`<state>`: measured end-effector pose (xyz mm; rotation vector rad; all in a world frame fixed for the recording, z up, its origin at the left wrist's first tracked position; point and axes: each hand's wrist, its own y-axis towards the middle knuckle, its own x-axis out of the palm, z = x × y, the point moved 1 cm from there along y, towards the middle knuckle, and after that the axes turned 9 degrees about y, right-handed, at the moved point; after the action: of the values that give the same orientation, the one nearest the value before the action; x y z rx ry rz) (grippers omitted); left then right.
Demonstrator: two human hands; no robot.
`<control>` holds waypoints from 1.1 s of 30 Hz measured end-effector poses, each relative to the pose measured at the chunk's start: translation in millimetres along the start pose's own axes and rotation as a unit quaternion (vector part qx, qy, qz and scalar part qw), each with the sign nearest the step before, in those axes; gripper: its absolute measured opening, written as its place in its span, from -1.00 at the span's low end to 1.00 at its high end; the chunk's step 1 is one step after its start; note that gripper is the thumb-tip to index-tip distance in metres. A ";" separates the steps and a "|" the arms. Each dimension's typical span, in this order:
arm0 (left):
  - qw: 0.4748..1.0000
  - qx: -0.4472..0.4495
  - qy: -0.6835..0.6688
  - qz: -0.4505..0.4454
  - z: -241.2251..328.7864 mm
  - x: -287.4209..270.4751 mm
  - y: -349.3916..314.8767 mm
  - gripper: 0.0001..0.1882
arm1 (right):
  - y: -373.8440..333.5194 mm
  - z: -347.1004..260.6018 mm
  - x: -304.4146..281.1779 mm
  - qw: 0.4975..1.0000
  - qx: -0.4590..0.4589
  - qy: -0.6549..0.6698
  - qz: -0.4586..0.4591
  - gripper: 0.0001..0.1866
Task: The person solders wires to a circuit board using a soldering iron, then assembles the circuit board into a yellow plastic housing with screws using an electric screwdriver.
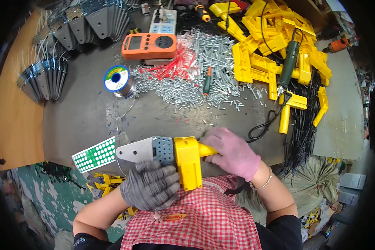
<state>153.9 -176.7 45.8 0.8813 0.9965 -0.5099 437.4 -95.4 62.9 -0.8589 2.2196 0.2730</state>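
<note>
Centrally, low in frame, the grey-gloved left hand (152, 186) holds a plated yellow tool (188, 160); the pink-gloved right hand (234, 155) grips its handle (206, 150); even support should steady it.

Left fingers (164, 182) and right fingers (213, 139) hold a yellow-handled tool (187, 160).

Upper left of frame, I see orange meter (133, 51) below white power strip (163, 27), solder spool (123, 86); upper right, green handheld tool (288, 66).
</note>
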 end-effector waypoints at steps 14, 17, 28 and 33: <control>0.962 -0.216 -0.154 -0.062 -57.7 11.7 58.2 -0.34 | 20.2 7.4 3.9 0.987 0.019 -0.159 -0.018 -0.81; 0.971 -0.187 -0.134 -0.056 -58.6 7.3 62.6 -0.33 | 16.8 11.3 9.6 0.968 -0.039 -0.245 0.048 -0.82; 0.956 -0.238 -0.134 -0.110 -48.9 6.0 72.8 -0.31 | 12.3 15.4 9.8 0.981 0.020 -0.174 0.082 -0.73; 0.984 -0.166 0.013 -0.058 -22.7 -19.7 115.9 -0.22 | 10.9 14.8 8.4 0.987 0.056 -0.142 0.057 -0.70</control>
<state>217.0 -93.0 103.5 0.5362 1.1230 -0.4144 434.2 -85.1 45.9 -0.5925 1.9983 0.3021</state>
